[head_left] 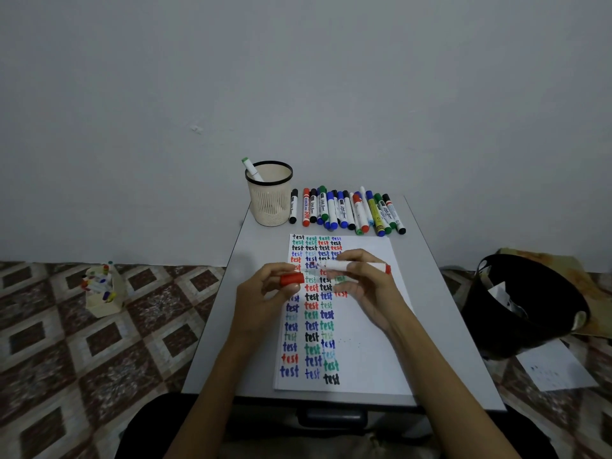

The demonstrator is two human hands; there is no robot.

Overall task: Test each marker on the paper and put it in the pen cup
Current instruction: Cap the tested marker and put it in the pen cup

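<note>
My right hand [367, 286] holds a white marker with a red end [374, 267] level above the paper [367, 342], its tip pointing left. My left hand [265, 293] pinches the marker's red cap [292, 279], a short gap away from the tip. The paper is covered with columns of the word "test" in black, red, blue and green. A beige pen cup with a black rim [270, 197] stands at the table's far left with one green-capped marker [251, 168] in it. A row of several capped markers [347, 210] lies right of the cup.
The small grey table [212, 342] stands against a plain wall. A black bin [526, 303] with paper scraps sits on the floor to the right, a loose sheet [556, 369] beside it. A box of small markers [101, 289] stands on the patterned floor at left.
</note>
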